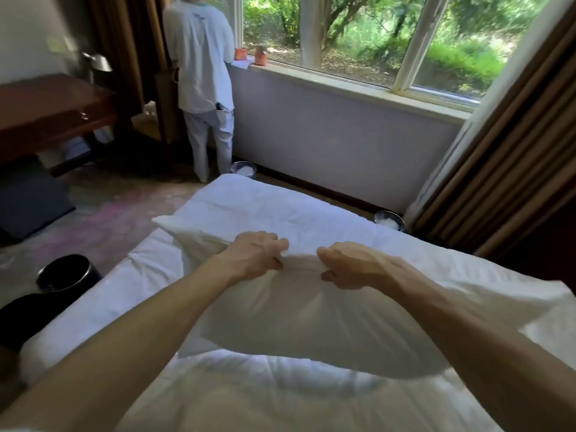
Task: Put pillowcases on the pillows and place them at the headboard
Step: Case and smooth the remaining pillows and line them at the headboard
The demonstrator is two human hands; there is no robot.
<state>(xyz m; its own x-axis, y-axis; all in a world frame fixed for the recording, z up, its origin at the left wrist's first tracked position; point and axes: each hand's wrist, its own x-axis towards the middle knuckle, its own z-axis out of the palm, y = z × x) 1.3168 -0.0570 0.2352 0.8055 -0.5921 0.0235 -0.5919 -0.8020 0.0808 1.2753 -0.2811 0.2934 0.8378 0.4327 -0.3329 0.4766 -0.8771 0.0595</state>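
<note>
Head view, looking down across a white-sheeted bed (103,294); all positions taken from the bed

- Plump white pillow in a white fabric pillowcase (299,319): held up off the bed, above its near half, casting a shadow on the sheet below. Blurred. One corner sticks out toward the bed's left side
- Left hand (254,255): fingers curled shut, pinching the top edge of the pillowcase cloth
- Right hand (352,266): likewise closed on that same top edge, just beside the left hand, a small bunch of cloth between them
- Both bare forearms reach out over the near end of the bed
- Whether the pillow is fully inside the case: cannot tell, the open end is not visible
- Black round waste bin (67,274): on the floor just off the bed's left side
- Two small metal pails with something white inside: one (243,170) at the bed's far corner, one (389,220) off its far right side near the brown pleated curtain (511,163)
- Person in pale loose clothes (201,76): standing beyond the bed's far end, back turned, at the wide white-framed window (358,35)
- Two small orange packets (252,54) on the window ledge beside that person
- Dark wooden desk (50,110): well beyond the bed's left side
</note>
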